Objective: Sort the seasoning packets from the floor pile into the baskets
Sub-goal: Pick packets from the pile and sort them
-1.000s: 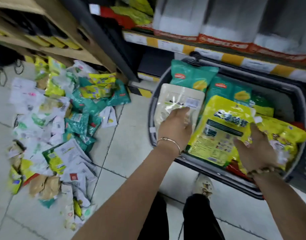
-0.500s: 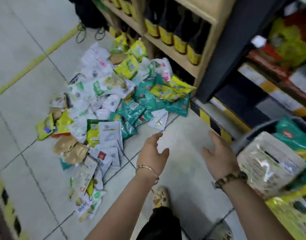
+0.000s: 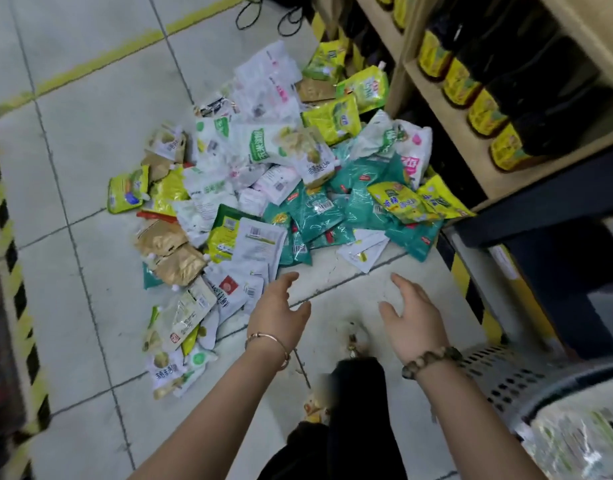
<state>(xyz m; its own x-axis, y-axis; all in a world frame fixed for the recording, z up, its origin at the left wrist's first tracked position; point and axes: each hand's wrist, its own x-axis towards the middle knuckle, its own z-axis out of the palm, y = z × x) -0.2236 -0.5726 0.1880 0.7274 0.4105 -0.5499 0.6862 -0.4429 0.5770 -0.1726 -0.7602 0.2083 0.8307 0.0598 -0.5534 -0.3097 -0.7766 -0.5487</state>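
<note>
Now that the packets held a second ago have been set down, attention has been turned back to the floor pile [image 3: 263, 188]. Just ahead of the left hand [image 3: 280, 311], whose fingers are spread and hold nothing, white packets [image 3: 260, 245] are found within easy reach, untouched. Teal packets [image 3: 315, 216] lie further ahead of both palms. The right hand [image 3: 414, 318] is likewise spread and empty, over bare tile. Behind its wrist the perforated grey basket [image 3: 505, 372] is glimpsed, with a blurred packet [image 3: 575, 441] inside. One drop is judged done and a fresh pick due.
</note>
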